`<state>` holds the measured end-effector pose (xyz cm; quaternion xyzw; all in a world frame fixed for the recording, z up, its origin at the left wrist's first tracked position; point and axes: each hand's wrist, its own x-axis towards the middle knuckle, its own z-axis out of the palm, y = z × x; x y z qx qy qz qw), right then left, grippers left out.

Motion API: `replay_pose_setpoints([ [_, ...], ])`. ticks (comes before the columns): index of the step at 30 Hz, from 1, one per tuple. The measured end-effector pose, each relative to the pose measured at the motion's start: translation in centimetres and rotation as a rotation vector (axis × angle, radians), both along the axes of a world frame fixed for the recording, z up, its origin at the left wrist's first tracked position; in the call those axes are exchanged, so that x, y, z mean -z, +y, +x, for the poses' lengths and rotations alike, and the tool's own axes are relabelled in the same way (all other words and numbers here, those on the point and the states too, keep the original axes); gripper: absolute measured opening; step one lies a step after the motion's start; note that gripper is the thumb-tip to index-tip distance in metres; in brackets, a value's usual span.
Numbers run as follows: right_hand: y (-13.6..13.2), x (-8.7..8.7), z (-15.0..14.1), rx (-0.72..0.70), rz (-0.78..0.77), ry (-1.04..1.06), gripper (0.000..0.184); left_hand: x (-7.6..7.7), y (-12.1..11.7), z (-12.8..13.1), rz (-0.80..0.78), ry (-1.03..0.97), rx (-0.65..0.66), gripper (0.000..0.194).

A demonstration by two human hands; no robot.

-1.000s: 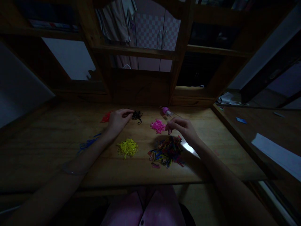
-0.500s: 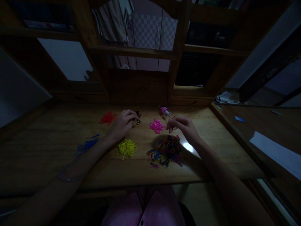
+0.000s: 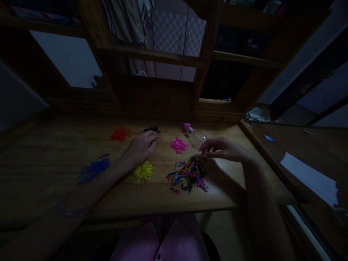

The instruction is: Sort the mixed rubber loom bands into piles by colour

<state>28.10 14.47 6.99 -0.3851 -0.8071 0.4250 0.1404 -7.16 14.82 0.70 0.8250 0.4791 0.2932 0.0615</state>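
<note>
1. Head view, containers: A clear bottle (image 3: 198, 138) with a pink cap (image 3: 187, 126) lies on its side on the wooden surface (image 3: 163, 203), beyond the mixed pile (image 3: 187, 175). Its contents cannot be made out. The cap points away from the person; the base end is close to the right hand (image 3: 225, 149).
2. Head view, left hand: The left hand (image 3: 140, 148) is palm down, just on the near side of the black pile (image 3: 152, 129). The fingers of its grip are bent and close together; whether they pinch a loop cannot be told. A translucent bracelet (image 3: 69, 210) circles the wrist.
3. Head view, right hand: The wrist is bent inward, with the hand over the far right edge of the mixed pile. The grip is partly spread, with a gap between the thumb and the curled fingers; no held loop is discernible.
4. Head view, piles: The red pile (image 3: 120, 133) is at far left, the blue pile (image 3: 94, 169) at near left, and the pink pile (image 3: 179, 145) between the black pile and the bottle. The yellow pile (image 3: 143, 172) is on the near side of the left hand. The mixed pile holds multicolored loops.
5. Head view, obstructions: The left forearm crosses between the blue and yellow piles, partly covering the yellow one. White paper (image 3: 310, 177) lies at far right.
</note>
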Motion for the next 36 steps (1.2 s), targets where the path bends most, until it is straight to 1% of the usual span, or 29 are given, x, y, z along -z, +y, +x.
replay_pose_setpoints([
  [2,-0.1,0.5,0.3,-0.117,-0.048,-0.091,0.025,-0.5,-0.6,0.6,0.031,-0.02,0.066,0.03],
  [4,-0.1,1.0,0.5,-0.194,-0.128,-0.15,0.023,-1.0,-1.4,1.3,0.048,-0.006,0.193,0.027],
  [6,-0.2,1.5,0.7,-0.208,-0.198,-0.17,0.022,-1.5,-2.4,2.1,0.036,0.028,0.344,0.023],
  [8,-0.2,1.8,0.8,-0.207,-0.208,-0.181,0.022,-1.8,-3.2,2.8,-0.016,0.054,0.466,0.019],
  [11,-0.4,2.0,0.4,-0.237,-0.149,-0.217,0.023,-2.0,-4.0,3.5,-0.111,0.067,0.558,0.015],
  [16,-0.7,2.4,-0.6,-0.246,-0.089,-0.268,0.017,-1.7,-4.0,3.5,-0.166,0.108,0.595,0.011],
  [21,-0.8,2.3,-0.8,-0.26,-0.093,-0.27,0.017,-1.7,-4.2,3.5,-0.189,0.145,0.61,0.009],
  [24,-0.7,1.8,-0.6,-0.25,-0.129,-0.256,0.017,-1.8,-4.3,3.6,-0.231,0.143,0.607,0.009],
  [28,-0.7,1.2,-0.2,-0.23,-0.171,-0.208,0.016,-2.0,-4.4,3.7,-0.268,0.131,0.571,0.012],
  [31,-0.8,0.9,-0.2,-0.218,-0.186,-0.158,0.017,-2.0,-4.4,3.8,-0.295,0.11,0.572,0.009],
  [36,-0.8,0.8,-0.3,-0.186,-0.243,-0.117,0.028,-1.8,-4.5,4.0,-0.335,0.102,0.615,0.006],
])
